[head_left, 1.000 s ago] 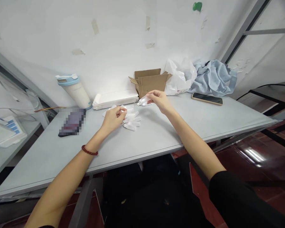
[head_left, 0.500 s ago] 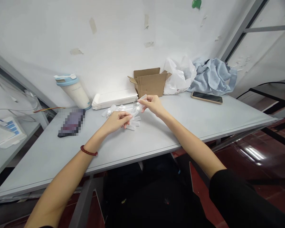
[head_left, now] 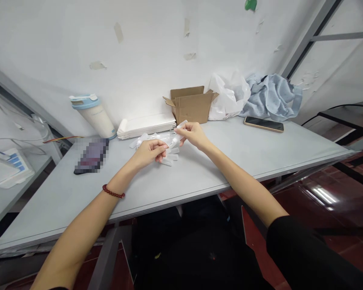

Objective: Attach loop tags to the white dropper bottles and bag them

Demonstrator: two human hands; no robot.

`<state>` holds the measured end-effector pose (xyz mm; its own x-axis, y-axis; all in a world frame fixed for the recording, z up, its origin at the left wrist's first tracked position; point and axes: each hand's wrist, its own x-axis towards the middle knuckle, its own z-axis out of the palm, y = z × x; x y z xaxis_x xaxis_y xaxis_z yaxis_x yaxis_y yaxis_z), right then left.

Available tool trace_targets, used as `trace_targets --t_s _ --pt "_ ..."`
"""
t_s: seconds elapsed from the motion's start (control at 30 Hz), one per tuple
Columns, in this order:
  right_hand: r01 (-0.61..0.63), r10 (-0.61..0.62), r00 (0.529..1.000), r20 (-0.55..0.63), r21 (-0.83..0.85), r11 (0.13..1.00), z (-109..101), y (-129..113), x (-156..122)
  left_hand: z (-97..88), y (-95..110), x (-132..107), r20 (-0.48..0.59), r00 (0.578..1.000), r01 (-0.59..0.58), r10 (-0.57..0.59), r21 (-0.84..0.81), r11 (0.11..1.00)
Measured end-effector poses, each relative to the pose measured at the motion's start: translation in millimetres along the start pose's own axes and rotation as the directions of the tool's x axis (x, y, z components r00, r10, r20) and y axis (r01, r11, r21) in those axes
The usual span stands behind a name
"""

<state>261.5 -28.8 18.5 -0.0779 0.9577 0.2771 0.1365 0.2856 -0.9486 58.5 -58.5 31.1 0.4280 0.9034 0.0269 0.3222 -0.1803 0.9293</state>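
Observation:
Between the thumb and fingers of my right hand [head_left: 192, 133] is a small clear plastic piece [head_left: 182, 124], tilted up, with a rounded white part near its lower end. My left hand [head_left: 153, 152] is closed in a pinch just to the left and nearer to me; what its fingertips grip is too small to make out. Several clear plastic pieces [head_left: 167, 162] lie loosely on the grey table [head_left: 199, 169] under and around both hands. Some of them are hidden by my fingers.
Behind the hands stand a stack of white flat packs [head_left: 147, 124] and an open cardboard box [head_left: 191, 108]. A white tumbler [head_left: 95, 119] and a dark pixelated item [head_left: 92, 156] are leftward. Rightward are a plastic bag [head_left: 228, 98], blue cloth [head_left: 272, 96] and a phone [head_left: 263, 124].
Both hands stay almost in place. The right hand's fingers have shifted very slightly around the clear plastic piece, and the left hand's grip has changed a little.

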Motion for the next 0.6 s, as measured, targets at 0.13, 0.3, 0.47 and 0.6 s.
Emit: trace_targets --t_s 0.13,0.3,0.47,0.6 --pt "0.004 -0.004 1.0 0.008 -0.017 1.0 1.2 -0.2 -0.7 -0.4 -0.8 0.5 0.004 1.0 0.007 -0.007 -0.019 1.0" --pt "0.007 -0.007 1.0 0.013 -0.021 1.0 1.5 1.2 -0.1 -0.4 -1.4 1.7 0.008 1.0 0.008 -0.007 -0.025 1.0" --pt "0.03 -0.03 1.0 0.0 -0.054 0.998 2.6 1.6 -0.4 0.7 -0.8 1.3 -0.011 1.0 0.016 -0.016 -0.063 0.998" --pt "0.064 -0.07 0.995 -0.067 -0.092 0.994 9.4 0.9 -5.1 4.4 0.1 0.9 -0.059 0.997 0.035 -0.042 -0.12 0.992"
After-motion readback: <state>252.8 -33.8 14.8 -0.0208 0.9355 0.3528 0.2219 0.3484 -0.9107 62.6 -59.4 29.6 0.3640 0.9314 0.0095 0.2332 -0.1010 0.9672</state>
